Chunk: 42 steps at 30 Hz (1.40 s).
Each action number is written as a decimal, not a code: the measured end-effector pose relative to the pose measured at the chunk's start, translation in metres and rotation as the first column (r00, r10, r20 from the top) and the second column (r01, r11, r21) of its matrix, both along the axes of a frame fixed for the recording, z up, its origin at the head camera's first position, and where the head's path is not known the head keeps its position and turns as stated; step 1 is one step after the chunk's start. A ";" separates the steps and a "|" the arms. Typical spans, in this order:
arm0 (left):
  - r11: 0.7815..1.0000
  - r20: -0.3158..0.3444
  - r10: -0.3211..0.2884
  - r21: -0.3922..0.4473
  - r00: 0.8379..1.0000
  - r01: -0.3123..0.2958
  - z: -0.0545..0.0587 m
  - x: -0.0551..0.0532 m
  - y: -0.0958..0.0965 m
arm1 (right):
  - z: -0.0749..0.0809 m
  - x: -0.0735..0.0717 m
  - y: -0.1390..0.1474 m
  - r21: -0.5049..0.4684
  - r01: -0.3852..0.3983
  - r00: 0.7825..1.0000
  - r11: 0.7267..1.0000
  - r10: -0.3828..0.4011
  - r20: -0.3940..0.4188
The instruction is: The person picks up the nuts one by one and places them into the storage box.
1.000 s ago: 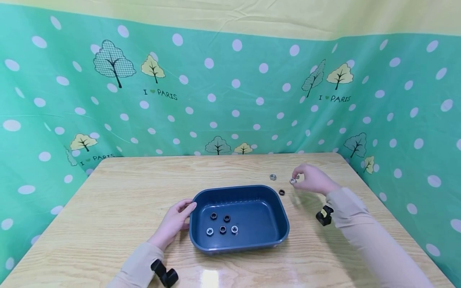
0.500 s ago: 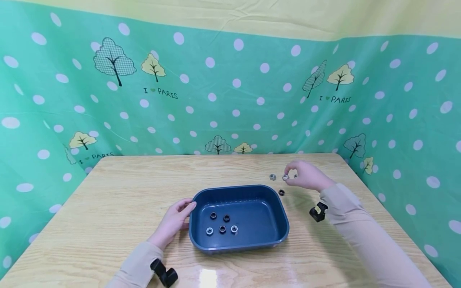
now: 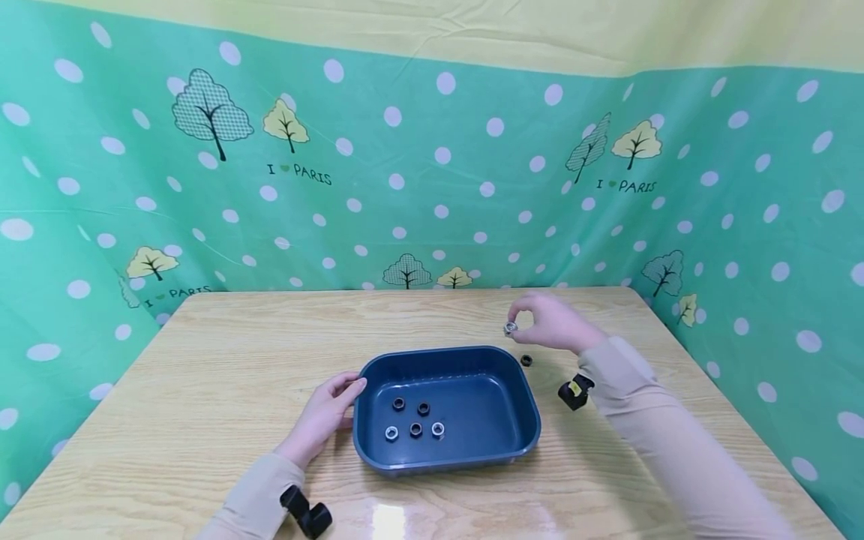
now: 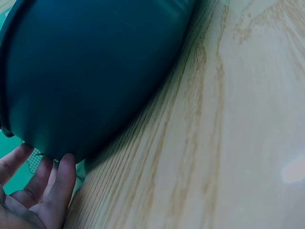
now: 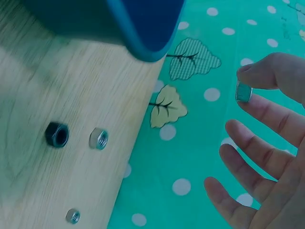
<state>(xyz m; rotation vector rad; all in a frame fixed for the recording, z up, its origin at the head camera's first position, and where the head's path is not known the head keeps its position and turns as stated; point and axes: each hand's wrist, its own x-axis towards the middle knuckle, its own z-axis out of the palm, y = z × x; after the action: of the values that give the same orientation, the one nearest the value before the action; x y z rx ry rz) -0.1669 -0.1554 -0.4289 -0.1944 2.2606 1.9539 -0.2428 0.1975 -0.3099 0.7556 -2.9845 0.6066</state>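
In the head view, a blue plastic bin (image 3: 472,459) sits on the table with several hex nuts inside, including a dark nut (image 3: 423,409) and a silver nut (image 3: 391,433). At its left end my left hand (image 3: 331,409) grips the side, thumb on the rim; the left wrist view shows fingertips (image 4: 67,160) against the outer wall. Beyond the bin's far right corner, my right hand (image 3: 550,322) pinches a silver hex nut (image 5: 243,91) between thumb and index finger, the other fingers spread. On the table, the right wrist view shows a black nut (image 5: 57,134) and a larger silver nut (image 5: 99,139).
A smaller silver nut (image 5: 73,216) also lies on the wooden table (image 3: 256,337). Behind the table's far edge hangs a green dotted curtain (image 3: 358,180), which continues along both sides. A black wrist mount (image 3: 576,391) hangs under the right sleeve.
My right hand has moved left over the table with the pinched silver nut, reaching above where another silver nut lay. The left hand and the bin have stayed in place.
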 end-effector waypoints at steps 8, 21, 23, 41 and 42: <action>1.000 -0.001 0.000 0.007 1.000 0.000 0.000 -0.001 0.000 | 0.002 0.000 -0.019 -0.036 -0.068 0.997 0.997 0.067 -0.028; 1.000 0.002 -0.006 -0.009 1.000 0.006 0.001 -0.001 -0.002 | 0.004 0.007 -0.065 -0.079 -0.171 0.985 0.982 0.170 -0.015; 1.000 0.002 -0.005 -0.009 1.000 0.005 0.001 -0.001 -0.002 | 0.002 0.009 -0.070 -0.088 -0.181 0.983 0.980 0.181 -0.007; 1.000 -0.005 0.004 0.003 1.000 -0.004 -0.002 0.000 -0.001 | -0.026 0.013 -0.093 -0.143 -0.253 0.966 0.957 0.257 0.012; 1.000 -0.006 0.004 0.004 1.000 -0.004 -0.002 0.000 -0.001 | -0.027 0.013 -0.094 -0.148 -0.259 0.964 0.955 0.264 0.019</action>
<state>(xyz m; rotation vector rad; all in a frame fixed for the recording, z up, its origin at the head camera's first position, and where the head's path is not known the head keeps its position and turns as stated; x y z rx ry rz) -0.1669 -0.1561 -0.4305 -0.1928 2.2617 1.9632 -0.2302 0.1033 -0.3372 1.1490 -2.8542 0.8443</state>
